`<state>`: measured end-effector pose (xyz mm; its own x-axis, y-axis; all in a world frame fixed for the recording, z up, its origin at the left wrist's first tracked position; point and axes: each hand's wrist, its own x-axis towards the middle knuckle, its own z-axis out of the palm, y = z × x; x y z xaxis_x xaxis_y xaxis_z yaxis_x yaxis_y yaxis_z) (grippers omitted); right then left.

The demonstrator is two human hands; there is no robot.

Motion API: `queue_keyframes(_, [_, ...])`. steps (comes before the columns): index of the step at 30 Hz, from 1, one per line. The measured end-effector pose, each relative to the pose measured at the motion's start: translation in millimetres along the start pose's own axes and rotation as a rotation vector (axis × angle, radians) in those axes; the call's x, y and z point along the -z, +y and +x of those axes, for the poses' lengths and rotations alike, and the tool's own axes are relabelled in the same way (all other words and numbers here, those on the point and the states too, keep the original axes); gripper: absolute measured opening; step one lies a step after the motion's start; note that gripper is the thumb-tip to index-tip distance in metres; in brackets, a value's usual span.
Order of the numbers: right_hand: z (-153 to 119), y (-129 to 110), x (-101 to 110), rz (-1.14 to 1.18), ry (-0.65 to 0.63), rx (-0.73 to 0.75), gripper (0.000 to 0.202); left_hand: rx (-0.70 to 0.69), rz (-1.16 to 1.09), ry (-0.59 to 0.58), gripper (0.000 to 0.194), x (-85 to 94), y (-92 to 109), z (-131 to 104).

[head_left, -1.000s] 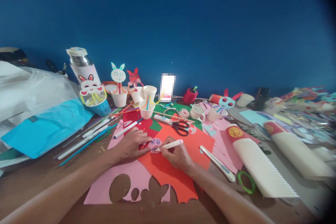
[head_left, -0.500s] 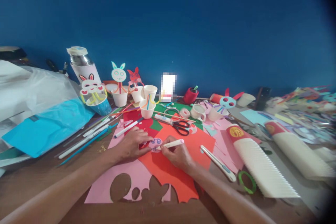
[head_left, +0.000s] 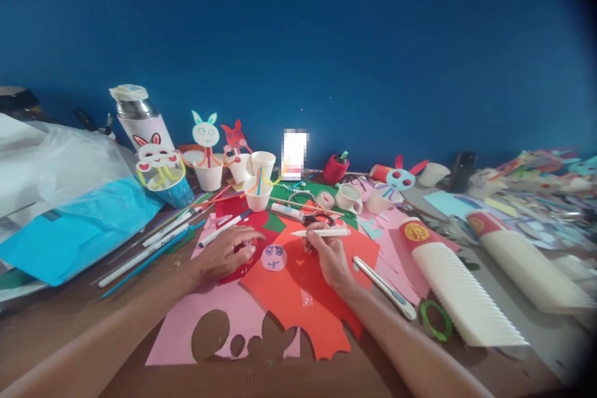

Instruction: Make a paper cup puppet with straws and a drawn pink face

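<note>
A pink paper disc lies on the orange sheet, with two blue eyes with lashes and a mouth drawn on it. My right hand is closed around a white marker, which is held nearly level above the orange sheet, its tip pointing left and apart from the disc. Left of the disc, my left hand rests over dark red paper with its fingers stretched out and nothing in them. Black-handled scissors are partly hidden behind my right hand.
A cut-out pink sheet lies in front. To the right are a utility knife, a green tape roll and a stack of paper cups. Paper cups with rabbit figures stand at the back beside a flask.
My right hand has lifted the marker off the disc and moved right and back. My left hand has drawn away to the left, leaving the whole drawn face uncovered.
</note>
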<state>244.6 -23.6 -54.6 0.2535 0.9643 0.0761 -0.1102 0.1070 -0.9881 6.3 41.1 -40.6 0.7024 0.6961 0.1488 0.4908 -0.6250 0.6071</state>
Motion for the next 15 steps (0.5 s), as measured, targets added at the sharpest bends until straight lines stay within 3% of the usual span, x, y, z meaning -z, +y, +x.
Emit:
queue_keyframes(5, [-2.0, 3.4, 2.3, 0.045, -0.073, -0.008, 0.022, 0.068, -0.165, 0.001, 0.032, 11.4, 9.3, -0.6])
queue_keyframes(9, [-7.3, 6.3, 3.0, 0.071, -0.169, 0.019, 0.031, 0.124, -0.137, 0.019, 0.023, 11.0, 17.8, 2.3])
queue_keyframes(15, [-18.5, -4.7, -2.1, 0.061, -0.17, 0.062, 0.026, 0.024, -0.19, -0.062, 0.028, 0.3, 23.7, 5.2])
